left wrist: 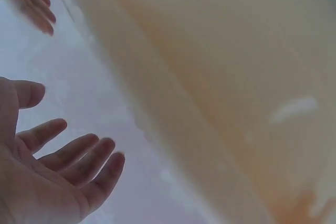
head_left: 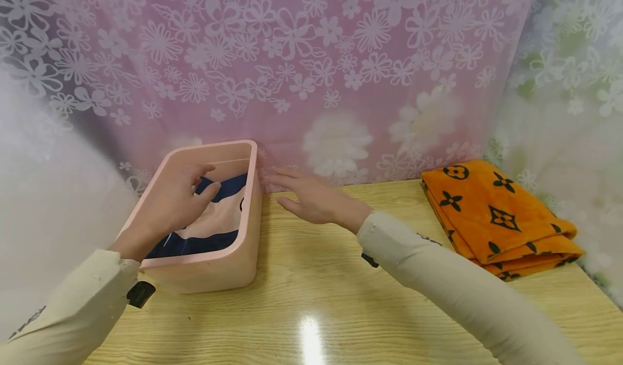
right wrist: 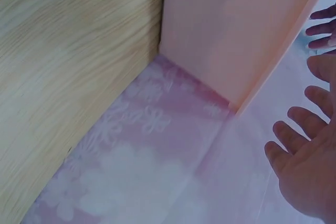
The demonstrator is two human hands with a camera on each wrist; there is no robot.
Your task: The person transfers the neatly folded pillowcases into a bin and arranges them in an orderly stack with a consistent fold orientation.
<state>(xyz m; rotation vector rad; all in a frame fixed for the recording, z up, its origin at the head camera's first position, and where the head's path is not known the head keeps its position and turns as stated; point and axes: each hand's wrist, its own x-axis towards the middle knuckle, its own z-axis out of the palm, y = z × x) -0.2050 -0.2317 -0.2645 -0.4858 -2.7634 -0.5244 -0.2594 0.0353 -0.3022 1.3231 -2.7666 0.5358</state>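
Note:
A pink plastic bin (head_left: 245, 270) stands at the left on the wooden table. Inside it lies a folded cloth (head_left: 221, 216) with navy and pale pink bands. My left hand (head_left: 182, 197) is over the bin's opening, thumb apart from the loosely bent fingers, with nothing in its grasp. In the left wrist view, the same hand (left wrist: 58, 171) spreads its fingers beside the blurred bin wall (left wrist: 173, 93). Just right of the bin, my right hand (head_left: 311, 194) reaches toward its side with fingers extended and holds nothing. Its spread fingers also show in the right wrist view.
A folded orange cloth (head_left: 491, 213) with black motifs lies at the table's right side. Behind the wooden table (head_left: 311, 278) hangs a pink flowered curtain (head_left: 311, 73). Pale curtains stand on both sides, the left one close by the bin.

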